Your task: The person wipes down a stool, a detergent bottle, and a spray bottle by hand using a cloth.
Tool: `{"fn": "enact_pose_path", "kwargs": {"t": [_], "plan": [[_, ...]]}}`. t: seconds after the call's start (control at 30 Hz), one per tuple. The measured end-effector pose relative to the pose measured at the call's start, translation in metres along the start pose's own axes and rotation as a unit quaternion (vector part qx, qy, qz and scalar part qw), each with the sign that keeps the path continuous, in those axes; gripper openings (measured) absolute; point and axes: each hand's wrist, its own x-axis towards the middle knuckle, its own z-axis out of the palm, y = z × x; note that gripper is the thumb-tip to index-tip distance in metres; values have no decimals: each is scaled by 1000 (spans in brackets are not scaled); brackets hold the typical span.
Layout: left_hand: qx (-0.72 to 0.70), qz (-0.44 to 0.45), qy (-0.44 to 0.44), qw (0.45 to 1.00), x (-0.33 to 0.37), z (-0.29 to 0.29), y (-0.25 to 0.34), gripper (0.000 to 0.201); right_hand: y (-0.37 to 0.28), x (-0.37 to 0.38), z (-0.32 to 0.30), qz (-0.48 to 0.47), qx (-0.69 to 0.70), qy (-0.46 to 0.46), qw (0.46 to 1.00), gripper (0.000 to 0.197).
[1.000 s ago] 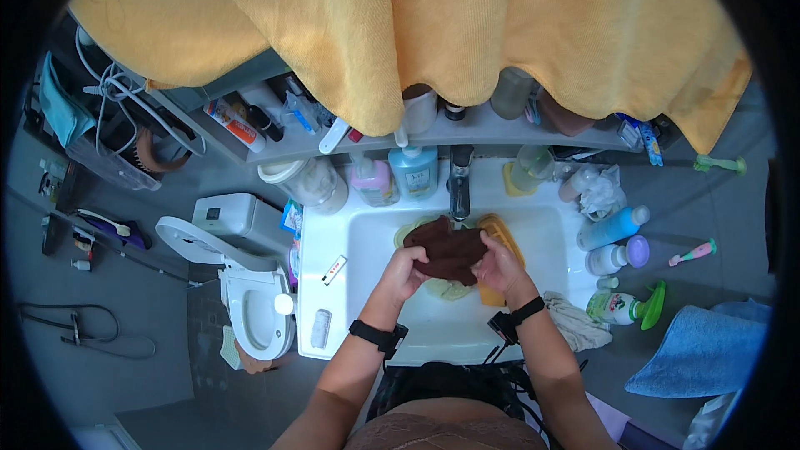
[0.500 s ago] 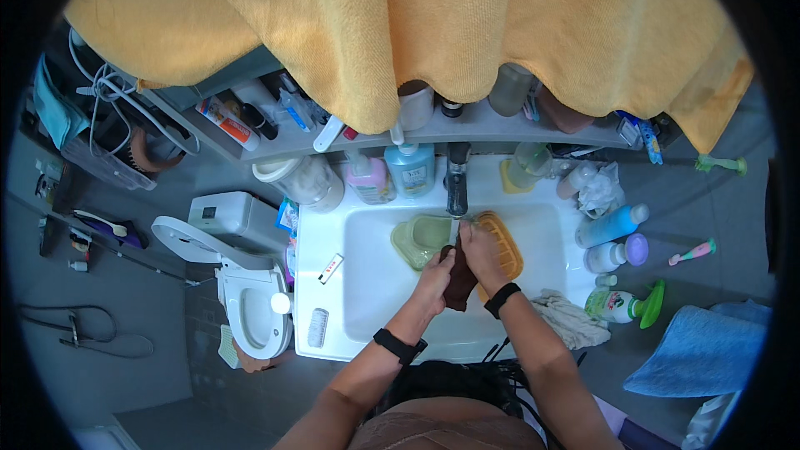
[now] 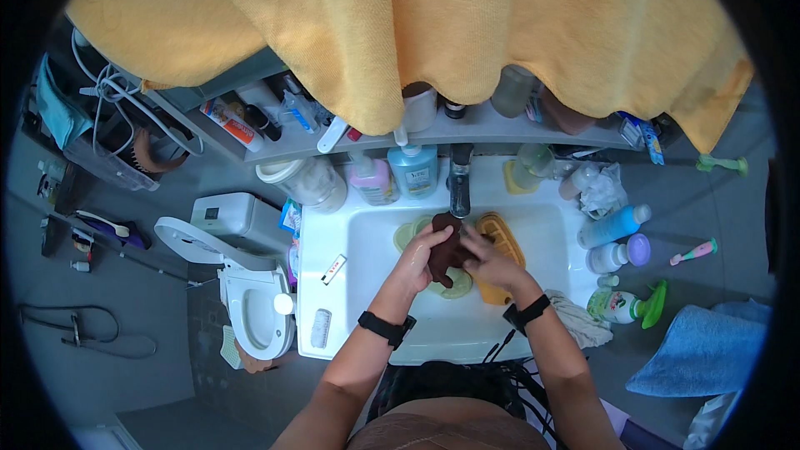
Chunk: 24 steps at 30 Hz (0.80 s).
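Both forearms (image 3: 361,375) slant forward and inward, the hands (image 3: 417,258) close together, left thumb extended, right fingers (image 3: 477,247) blurred.

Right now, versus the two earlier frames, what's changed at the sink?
The dark brown fabric cloth went from spread wide to bunched, then shifted up nearer the black tap. The left hand's grip holds it; the right hand's grip is blurred beside it, so whether it let go is unclear. Unchanged: that tap, the orange ridged plastic dish, the pale green plastic dish.

the blurred right hand (image 3: 492,266) partly hides the orange dish (image 3: 505,241)
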Motion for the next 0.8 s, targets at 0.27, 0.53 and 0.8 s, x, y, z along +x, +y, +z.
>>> {"fn": "enact_pose_path", "kwargs": {"t": [0.27, 0.53, 0.8], "plan": [[195, 52, 216, 955, 23, -54, -20, 52, -23, 8, -28, 308, 635, 73, 704, 33], [-168, -184, -60, 967, 42, -59, -67, 63, -86, -10, 38, -35, -12, 138, 990, 27], [-134, -43, 41, 989, 36, -27, -85, 28, -38, 28, 28, 216, -39, 280, 935, 38]]}}
